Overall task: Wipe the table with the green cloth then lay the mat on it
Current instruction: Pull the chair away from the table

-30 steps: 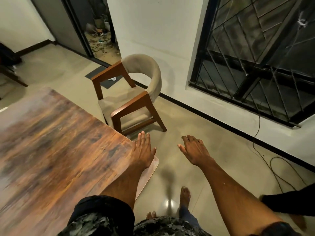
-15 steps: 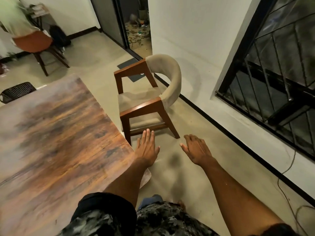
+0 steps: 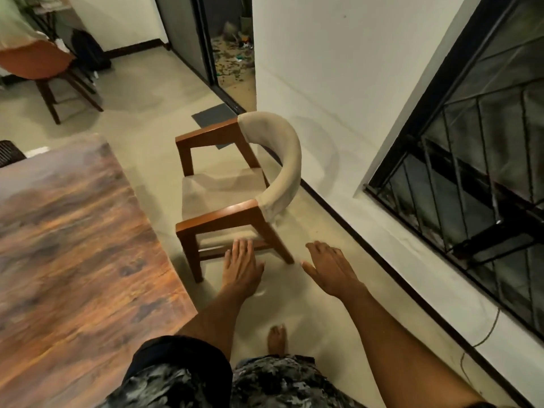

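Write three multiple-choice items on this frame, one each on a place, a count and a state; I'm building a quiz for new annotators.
1. Where is the armchair relative to the wooden table?
A. On top of it
B. On the floor beside its right edge
C. Under it

2. How many hands are in view?
A. One
B. Two
C. Three

3. What are the hands doing?
A. Gripping a cloth
B. Pressing the table
C. Holding nothing, fingers straight

Answers: 1 B, the chair stands on the floor off the table's right edge. 2 B, left hand and right hand. 3 C, both are empty over the floor.
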Motion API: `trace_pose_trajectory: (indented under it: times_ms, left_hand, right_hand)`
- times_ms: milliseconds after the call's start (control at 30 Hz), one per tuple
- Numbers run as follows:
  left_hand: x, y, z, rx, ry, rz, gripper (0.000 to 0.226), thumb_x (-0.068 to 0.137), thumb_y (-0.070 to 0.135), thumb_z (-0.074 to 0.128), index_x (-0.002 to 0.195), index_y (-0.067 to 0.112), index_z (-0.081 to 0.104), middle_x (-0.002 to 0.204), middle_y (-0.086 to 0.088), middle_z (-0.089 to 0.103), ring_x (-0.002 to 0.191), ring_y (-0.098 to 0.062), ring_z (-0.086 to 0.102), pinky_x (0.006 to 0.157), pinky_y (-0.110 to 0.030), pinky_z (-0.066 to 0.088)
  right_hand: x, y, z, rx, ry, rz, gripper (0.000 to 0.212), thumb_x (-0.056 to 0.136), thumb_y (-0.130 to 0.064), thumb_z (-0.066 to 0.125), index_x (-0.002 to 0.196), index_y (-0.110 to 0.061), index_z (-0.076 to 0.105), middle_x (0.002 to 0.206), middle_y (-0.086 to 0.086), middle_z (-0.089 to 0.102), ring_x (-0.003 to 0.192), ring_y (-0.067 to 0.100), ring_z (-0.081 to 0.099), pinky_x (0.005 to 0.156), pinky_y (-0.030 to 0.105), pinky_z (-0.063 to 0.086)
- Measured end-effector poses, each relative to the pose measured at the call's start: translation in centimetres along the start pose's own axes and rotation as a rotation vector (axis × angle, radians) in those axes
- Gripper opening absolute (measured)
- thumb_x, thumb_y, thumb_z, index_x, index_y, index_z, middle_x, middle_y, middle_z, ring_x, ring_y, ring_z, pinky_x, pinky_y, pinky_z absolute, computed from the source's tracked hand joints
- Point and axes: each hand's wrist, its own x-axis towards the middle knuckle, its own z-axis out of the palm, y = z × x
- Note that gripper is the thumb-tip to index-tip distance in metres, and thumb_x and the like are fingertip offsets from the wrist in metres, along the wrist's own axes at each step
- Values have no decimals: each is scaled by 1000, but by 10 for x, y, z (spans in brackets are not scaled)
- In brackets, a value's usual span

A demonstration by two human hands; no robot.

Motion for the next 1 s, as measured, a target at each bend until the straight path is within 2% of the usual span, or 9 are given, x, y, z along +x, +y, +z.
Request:
trace_pose_trajectory:
  times_ms: [133, 233, 367, 600, 767, 1000]
  left_hand:
    - [40, 33, -24, -46, 28, 53, 75, 117, 45, 28, 171, 11, -10, 179, -11, -20, 166, -26, -18, 136, -48, -4]
    - [66, 38, -37, -104, 43, 28, 75, 117, 47, 26, 171, 12, -12, 178, -10, -22, 166, -26, -19, 136, -48, -5]
    - [97, 32, -41, -116, 52, -31, 75, 116, 49, 25, 171, 13, -12, 178, -10, -21, 166, -26, -19, 136, -49, -4]
    - [150, 29, -47, -63, 69, -129, 77, 116, 50, 27, 172, 11, -9, 179, -12, -16, 167, -29, -14, 136, -50, -1]
    - [200, 51, -61, -44, 93, -204, 76, 115, 50, 22, 171, 11, -10, 179, -14, -14, 167, -31, -13, 136, -49, -2]
    - [248, 99, -84, -148, 162, -330, 79, 114, 55, 26, 172, 13, -8, 180, -12, -14, 167, -29, -11, 135, -48, -3]
  right_hand:
    - [41, 37, -40, -24, 50, 42, 58, 114, -53, 34, 159, -15, 37, 162, 10, 44, 151, 26, 42, 124, 42, 33]
    - [70, 50, -55, -19, 44, 21, 58, 114, -52, 34, 158, -14, 38, 162, 10, 44, 152, 27, 41, 125, 43, 33]
    - [115, 59, -62, 6, 33, -36, 59, 114, -52, 35, 159, -14, 37, 162, 10, 44, 152, 27, 40, 126, 44, 33]
    - [194, 89, -69, 57, 31, -164, 57, 113, -52, 39, 155, -14, 43, 154, 10, 52, 142, 27, 51, 117, 42, 41]
    - [256, 124, -94, 99, 35, -243, 54, 111, -51, 45, 151, -14, 46, 145, 9, 56, 133, 26, 56, 114, 40, 44]
    - [340, 169, -132, 51, -6, -385, 58, 110, -52, 48, 151, -10, 47, 148, 12, 55, 137, 29, 54, 115, 43, 43]
